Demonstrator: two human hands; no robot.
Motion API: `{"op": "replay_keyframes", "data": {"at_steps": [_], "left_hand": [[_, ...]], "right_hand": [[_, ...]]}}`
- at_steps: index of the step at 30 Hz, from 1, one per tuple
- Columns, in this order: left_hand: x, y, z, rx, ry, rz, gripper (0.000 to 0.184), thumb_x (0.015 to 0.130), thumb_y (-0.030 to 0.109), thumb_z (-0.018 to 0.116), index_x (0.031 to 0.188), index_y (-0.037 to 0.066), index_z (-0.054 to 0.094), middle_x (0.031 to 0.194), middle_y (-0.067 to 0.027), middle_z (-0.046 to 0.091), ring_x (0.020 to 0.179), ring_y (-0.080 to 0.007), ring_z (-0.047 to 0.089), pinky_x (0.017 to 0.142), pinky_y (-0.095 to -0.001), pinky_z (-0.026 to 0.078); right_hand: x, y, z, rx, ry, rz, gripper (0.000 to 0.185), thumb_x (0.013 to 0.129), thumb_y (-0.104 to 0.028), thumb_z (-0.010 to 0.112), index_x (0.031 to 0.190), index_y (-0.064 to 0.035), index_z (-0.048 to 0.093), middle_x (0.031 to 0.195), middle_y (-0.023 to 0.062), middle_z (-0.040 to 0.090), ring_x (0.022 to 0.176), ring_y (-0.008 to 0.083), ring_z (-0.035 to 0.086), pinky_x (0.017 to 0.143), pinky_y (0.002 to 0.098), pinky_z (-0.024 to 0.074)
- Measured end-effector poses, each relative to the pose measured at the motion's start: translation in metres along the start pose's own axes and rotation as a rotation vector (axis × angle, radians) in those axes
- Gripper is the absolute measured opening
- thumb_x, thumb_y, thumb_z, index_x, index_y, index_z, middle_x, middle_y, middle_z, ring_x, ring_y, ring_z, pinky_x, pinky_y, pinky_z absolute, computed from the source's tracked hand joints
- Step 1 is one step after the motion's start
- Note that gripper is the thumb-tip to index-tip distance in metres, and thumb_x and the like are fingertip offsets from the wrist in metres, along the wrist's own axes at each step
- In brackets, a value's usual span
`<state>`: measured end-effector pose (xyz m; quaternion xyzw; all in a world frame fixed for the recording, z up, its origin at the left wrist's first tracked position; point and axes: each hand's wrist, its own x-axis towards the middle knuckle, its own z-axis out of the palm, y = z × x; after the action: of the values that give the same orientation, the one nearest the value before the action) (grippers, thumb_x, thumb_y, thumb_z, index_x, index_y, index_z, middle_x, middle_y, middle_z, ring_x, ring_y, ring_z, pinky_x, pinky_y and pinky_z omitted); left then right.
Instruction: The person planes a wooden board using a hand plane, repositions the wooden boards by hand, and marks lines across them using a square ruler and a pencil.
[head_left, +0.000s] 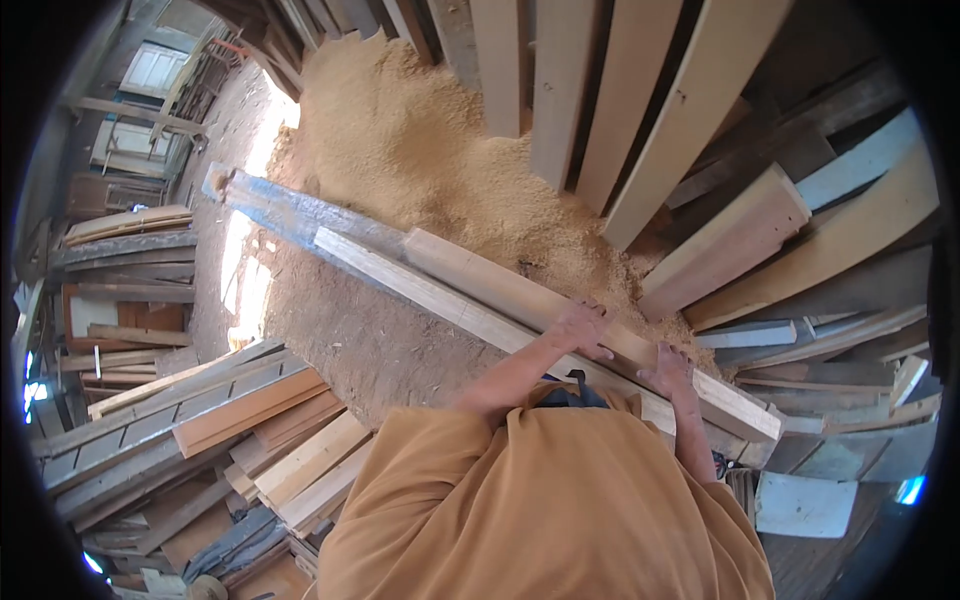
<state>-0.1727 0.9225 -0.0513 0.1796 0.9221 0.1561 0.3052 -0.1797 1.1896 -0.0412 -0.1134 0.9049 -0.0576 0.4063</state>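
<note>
A thick pale plank (480, 272) lies slantwise in front of my body, beside a narrower pale strip (420, 290). Both rest along a long bench-like beam (290, 208) with a bluish, worn far end. My left hand (580, 328) lies on the thick plank with its fingers apart. Farther right along the same plank, my right hand (672, 370) rests with fingers spread over its top. The undersides of both hands are hidden. The plank's near end (760, 420) extends right past my right hand.
Sawdust (410, 120) is heaped beyond the beam. Tall boards (565, 80) lean at the upper right, with more planks (730, 235) on the right. Stacked boards (250, 410) fill the lower left. Dirt floor (350, 345) shows left of the beam, and lumber piles line the far left.
</note>
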Motion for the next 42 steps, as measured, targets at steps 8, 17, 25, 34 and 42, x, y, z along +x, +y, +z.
{"op": "replay_keyframes", "data": {"at_steps": [8,17,25,34,42], "left_hand": [[-0.002,-0.003,-0.015,-0.033,-0.077,0.039,0.093,0.08,0.069,0.073,0.146,0.005,0.052,0.136,-0.0206,0.064,0.134,-0.0377,0.057,0.114,-0.0527,0.04],[-0.025,-0.044,0.01,-0.278,0.389,-0.034,0.085,0.091,0.057,0.066,0.156,0.008,0.04,0.152,-0.0261,0.046,0.138,-0.0466,0.046,0.115,-0.0616,0.032],[-0.169,-0.239,0.001,-0.265,0.956,-0.793,0.067,0.104,0.04,0.051,0.156,0.0,0.037,0.162,-0.0349,0.029,0.149,-0.0547,0.028,0.12,-0.0683,0.02],[-0.225,-0.31,0.029,-0.053,0.946,-1.061,0.075,0.098,0.045,0.059,0.155,0.0,0.041,0.166,-0.0339,0.027,0.152,-0.0566,0.021,0.12,-0.0664,0.021],[-0.225,-0.317,0.037,-0.154,1.015,-0.995,0.068,0.097,0.043,0.06,0.153,0.006,0.047,0.166,-0.0337,0.026,0.153,-0.0595,0.017,0.122,-0.0658,0.019]], "right_hand": [[0.011,-0.017,0.008,-0.01,0.092,-0.092,0.078,0.077,-0.044,0.085,0.138,-0.0045,0.055,0.137,0.0217,0.063,0.128,0.044,0.058,0.109,0.0554,0.0451],[0.027,-0.082,0.008,-0.049,0.081,-0.053,0.082,0.074,-0.05,0.085,0.136,-0.0048,0.057,0.133,0.0225,0.066,0.126,0.0426,0.06,0.107,0.0544,0.0469],[0.023,-0.092,-0.006,-0.064,-0.033,-0.002,0.089,0.076,-0.048,0.084,0.141,0.0009,0.051,0.132,0.0274,0.065,0.128,0.0433,0.059,0.11,0.0498,0.0463],[0.024,-0.104,0.007,-0.076,0.02,0.09,0.091,0.075,-0.048,0.086,0.146,-0.0023,0.05,0.141,0.0237,0.061,0.132,0.0426,0.056,0.114,0.05,0.0431],[0.031,-0.097,0.027,-0.144,0.031,0.079,0.094,0.07,-0.049,0.089,0.144,-0.005,0.052,0.14,0.0224,0.058,0.137,0.042,0.051,0.114,0.0489,0.0421]]}}
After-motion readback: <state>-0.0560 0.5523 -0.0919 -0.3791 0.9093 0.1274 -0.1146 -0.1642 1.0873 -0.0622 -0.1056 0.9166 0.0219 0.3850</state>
